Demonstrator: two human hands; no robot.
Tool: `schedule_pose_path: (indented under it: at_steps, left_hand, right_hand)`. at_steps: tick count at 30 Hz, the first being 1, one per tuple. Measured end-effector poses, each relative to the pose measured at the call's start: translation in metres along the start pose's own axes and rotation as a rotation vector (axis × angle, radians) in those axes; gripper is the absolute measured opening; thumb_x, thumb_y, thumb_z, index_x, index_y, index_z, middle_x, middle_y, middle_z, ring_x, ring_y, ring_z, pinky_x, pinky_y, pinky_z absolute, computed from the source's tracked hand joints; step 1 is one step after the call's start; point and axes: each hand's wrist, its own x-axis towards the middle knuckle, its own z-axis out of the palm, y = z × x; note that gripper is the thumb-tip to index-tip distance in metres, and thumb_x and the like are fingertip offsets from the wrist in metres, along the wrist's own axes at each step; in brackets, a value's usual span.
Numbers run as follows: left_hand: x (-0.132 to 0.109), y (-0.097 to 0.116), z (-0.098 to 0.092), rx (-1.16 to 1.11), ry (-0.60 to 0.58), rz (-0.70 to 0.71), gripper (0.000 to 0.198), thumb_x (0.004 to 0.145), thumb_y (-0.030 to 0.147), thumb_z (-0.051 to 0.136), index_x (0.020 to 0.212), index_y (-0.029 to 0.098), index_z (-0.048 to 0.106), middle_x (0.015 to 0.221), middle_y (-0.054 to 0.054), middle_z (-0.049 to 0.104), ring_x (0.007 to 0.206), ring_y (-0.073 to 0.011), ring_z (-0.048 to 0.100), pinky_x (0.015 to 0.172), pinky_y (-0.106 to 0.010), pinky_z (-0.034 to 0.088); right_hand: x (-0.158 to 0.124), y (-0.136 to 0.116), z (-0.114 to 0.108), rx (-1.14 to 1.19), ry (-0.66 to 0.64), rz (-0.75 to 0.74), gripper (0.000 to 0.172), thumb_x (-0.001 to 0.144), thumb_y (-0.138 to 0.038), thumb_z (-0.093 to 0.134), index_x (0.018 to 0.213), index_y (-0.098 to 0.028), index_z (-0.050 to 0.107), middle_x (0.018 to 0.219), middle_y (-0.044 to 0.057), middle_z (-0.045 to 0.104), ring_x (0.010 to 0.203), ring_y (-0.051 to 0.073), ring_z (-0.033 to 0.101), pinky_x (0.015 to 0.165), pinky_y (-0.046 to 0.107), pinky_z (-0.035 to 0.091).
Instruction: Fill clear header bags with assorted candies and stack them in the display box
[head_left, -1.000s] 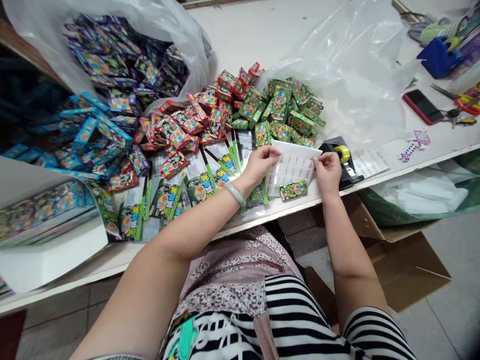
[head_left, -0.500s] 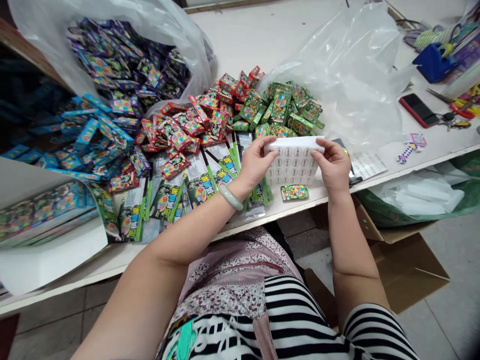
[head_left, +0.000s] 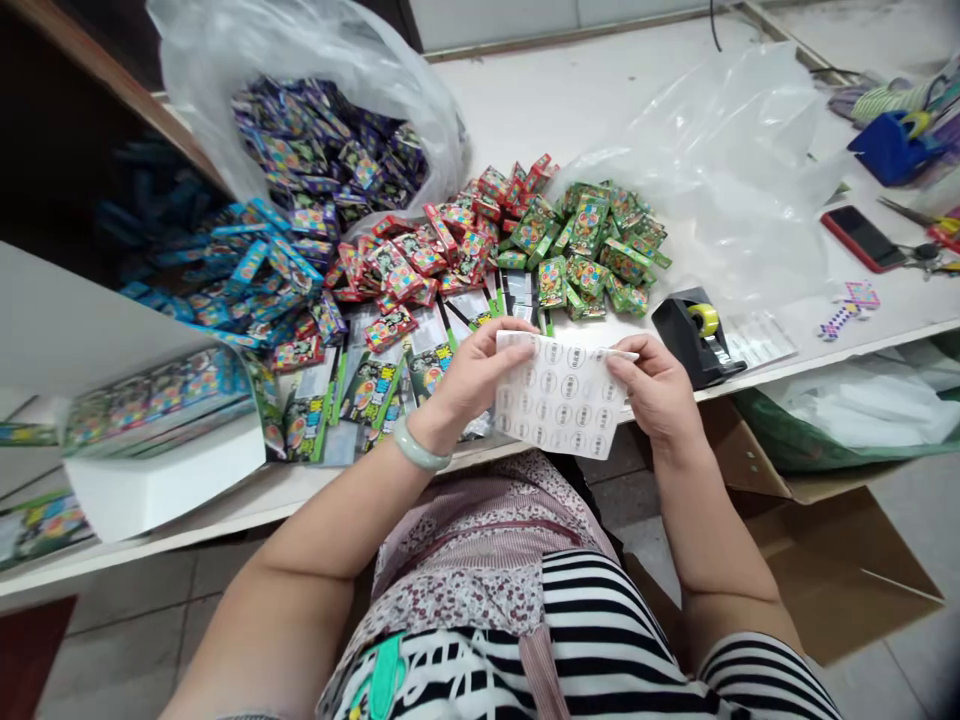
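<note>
A white sticker sheet (head_left: 559, 398) printed with rows of small round labels hangs between my two hands at the table's front edge. My left hand (head_left: 487, 368) pinches its upper left corner, thumb on top; a pale green bangle circles that wrist. At the upper right corner, the thumb and fingers of my right hand (head_left: 654, 388) grip the sheet. Behind it lies a pile of small green boxes (head_left: 592, 240). Red boxes (head_left: 420, 255) are heaped to the left of these, above flat printed packets (head_left: 371, 390) in black and green.
Purple boxes (head_left: 322, 150) fill a clear plastic bag at the back left, with blue boxes (head_left: 240, 260) beside it. A white carton (head_left: 172, 490) stands front left. A black tape dispenser (head_left: 694, 340), phone (head_left: 862, 238) and blue dispenser (head_left: 892, 150) lie to the right. Cardboard boxes (head_left: 840, 570) are below.
The sheet has come down and toward me, and its labelled face now tilts up. The small green box beneath it is now out of sight. The view has shifted, revealing the black tape dispenser.
</note>
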Motion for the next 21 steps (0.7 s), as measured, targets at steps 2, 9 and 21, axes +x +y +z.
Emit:
schedule_pose_path:
  at_steps: [2, 9, 21]
  left_hand:
    - [-0.008, -0.002, -0.002, -0.002, 0.038, -0.006, 0.027, 0.065, 0.033, 0.085, 0.083, 0.022, 0.069, 0.075, 0.002, 0.064, 0.064, -0.0102, 0.056, 0.061, -0.023, 0.047]
    - [-0.023, -0.001, -0.011, 0.029, 0.214, 0.031, 0.022, 0.064, 0.034, 0.084, 0.069, 0.019, 0.068, 0.063, 0.004, 0.059, 0.057, -0.0077, 0.051, 0.054, -0.021, 0.042]
    - [-0.031, 0.001, -0.021, 0.112, 0.158, 0.146, 0.016, 0.065, 0.03, 0.08, 0.072, 0.021, 0.069, 0.073, 0.001, 0.065, 0.067, -0.0114, 0.057, 0.062, -0.024, 0.047]
  right_hand:
    - [-0.005, 0.0, 0.008, 0.009, 0.023, -0.022, 0.035, 0.067, -0.05, 0.084, 0.078, -0.025, 0.063, 0.073, -0.003, 0.062, 0.063, 0.013, 0.056, 0.057, 0.026, 0.048]
    - [-0.021, -0.016, 0.022, -0.203, 0.034, -0.19, 0.03, 0.079, -0.047, 0.076, 0.072, -0.022, 0.062, 0.065, -0.003, 0.06, 0.058, 0.011, 0.053, 0.053, 0.026, 0.044]
    - [-0.019, -0.022, 0.031, -0.23, -0.045, -0.132, 0.034, 0.072, -0.052, 0.077, 0.073, -0.024, 0.058, 0.069, -0.001, 0.062, 0.063, 0.016, 0.058, 0.058, 0.03, 0.05]
